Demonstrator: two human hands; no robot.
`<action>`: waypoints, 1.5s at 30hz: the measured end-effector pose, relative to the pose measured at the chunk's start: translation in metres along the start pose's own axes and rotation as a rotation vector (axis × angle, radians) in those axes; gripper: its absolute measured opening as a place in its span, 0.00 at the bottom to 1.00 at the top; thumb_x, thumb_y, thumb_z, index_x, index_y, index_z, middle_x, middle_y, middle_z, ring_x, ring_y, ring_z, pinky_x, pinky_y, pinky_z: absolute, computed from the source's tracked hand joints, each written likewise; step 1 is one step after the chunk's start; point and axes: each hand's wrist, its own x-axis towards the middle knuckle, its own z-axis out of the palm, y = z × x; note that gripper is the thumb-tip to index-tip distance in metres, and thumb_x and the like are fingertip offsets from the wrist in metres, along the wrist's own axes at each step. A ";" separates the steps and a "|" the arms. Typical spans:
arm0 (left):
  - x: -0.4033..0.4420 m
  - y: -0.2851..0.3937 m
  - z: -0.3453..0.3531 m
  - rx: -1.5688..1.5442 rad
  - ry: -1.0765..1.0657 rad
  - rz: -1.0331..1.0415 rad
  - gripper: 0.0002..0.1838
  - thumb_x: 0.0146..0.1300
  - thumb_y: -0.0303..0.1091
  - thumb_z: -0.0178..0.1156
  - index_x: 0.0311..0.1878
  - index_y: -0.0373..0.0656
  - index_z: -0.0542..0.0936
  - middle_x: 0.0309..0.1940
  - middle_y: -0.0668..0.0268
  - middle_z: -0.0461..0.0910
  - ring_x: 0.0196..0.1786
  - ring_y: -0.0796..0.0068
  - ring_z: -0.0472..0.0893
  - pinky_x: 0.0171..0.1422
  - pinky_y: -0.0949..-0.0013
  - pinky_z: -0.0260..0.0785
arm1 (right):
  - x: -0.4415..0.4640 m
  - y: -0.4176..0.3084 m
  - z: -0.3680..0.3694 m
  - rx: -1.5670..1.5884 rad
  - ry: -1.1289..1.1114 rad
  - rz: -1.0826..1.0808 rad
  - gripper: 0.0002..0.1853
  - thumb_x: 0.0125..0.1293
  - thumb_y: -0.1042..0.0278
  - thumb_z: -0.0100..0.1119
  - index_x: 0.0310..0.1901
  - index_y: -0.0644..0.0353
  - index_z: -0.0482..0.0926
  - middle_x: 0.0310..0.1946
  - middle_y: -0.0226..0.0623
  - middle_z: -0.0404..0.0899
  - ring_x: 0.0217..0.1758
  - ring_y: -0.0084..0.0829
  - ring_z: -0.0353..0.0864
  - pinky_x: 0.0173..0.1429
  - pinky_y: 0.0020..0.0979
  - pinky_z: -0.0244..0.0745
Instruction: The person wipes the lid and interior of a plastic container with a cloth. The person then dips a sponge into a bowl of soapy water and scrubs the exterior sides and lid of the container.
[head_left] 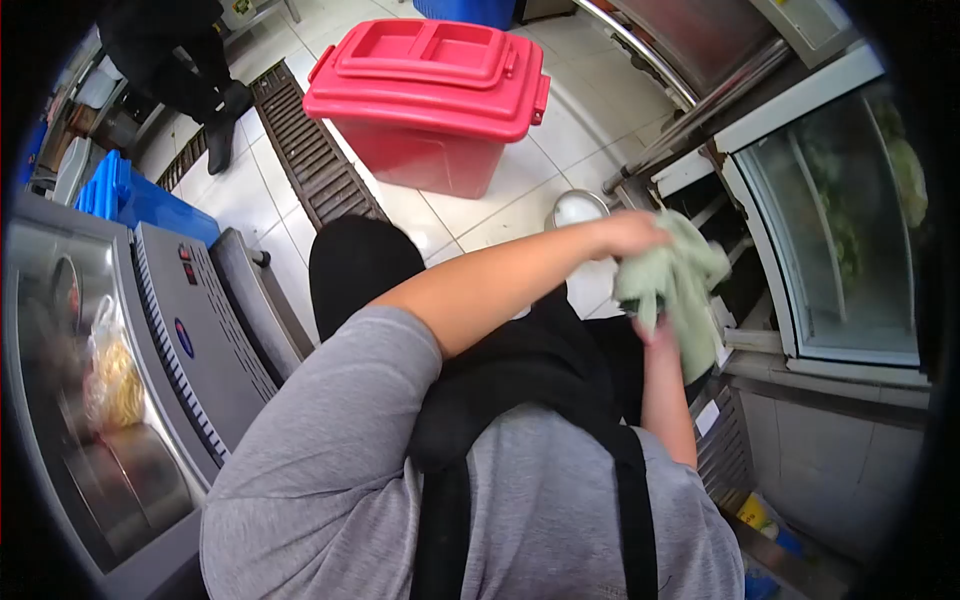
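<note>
A pale green cloth [685, 290] hangs in loose folds between my two hands, in front of the glass-door fridge. My left hand [632, 236] reaches across from the left and grips the cloth's upper edge. Just below it, my right hand [655, 328] is closed on the lower part of the same cloth, its fingers partly covered by the folds and slightly blurred. A small dark patch shows under the cloth between the hands; I cannot tell what it is. Behind my left hand, a metal bowl [579, 209] with something whitish in it sits low near the floor.
A red lidded bin [425, 90] stands on the tiled floor ahead, beside a drain grate [310, 150]. A glass-door fridge [840, 220] is at right, a grey refrigerated unit [185, 300] at left. Another person [190, 70] stands at the upper left near a blue bin [150, 200].
</note>
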 end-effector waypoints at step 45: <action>-0.378 0.014 0.001 0.681 0.027 -0.687 0.05 0.60 0.26 0.56 0.39 0.37 0.77 0.31 0.47 0.80 0.39 0.50 0.82 0.44 0.57 0.71 | -0.178 -0.177 -0.215 0.157 0.673 -0.885 0.13 0.67 0.59 0.60 0.47 0.57 0.78 0.43 0.33 0.82 0.46 0.33 0.81 0.52 0.40 0.76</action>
